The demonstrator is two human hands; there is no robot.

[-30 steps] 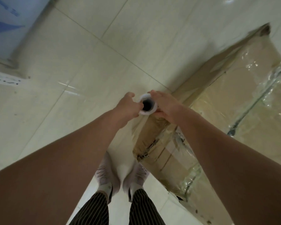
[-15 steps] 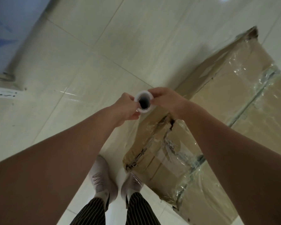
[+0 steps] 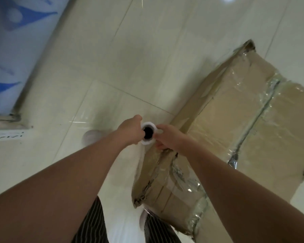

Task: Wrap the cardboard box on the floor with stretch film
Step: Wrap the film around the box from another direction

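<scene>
Film roll, seemingly upright, between left hand and right hand fingers.

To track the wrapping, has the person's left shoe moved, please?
Yes: the left shoe has stepped forward beside the cardboard box, away from its near corner.

The left hand and the right hand gripped the stretch film roll from either side; it was seen end-on, a white ring round a dark core. A faint clear film sheet hung from the roll beside the near corner of the cardboard box, which lay on the pale tiled floor with crinkled film bands across it. Striped trousers showed below, and a blue-and-white panel at upper left
</scene>
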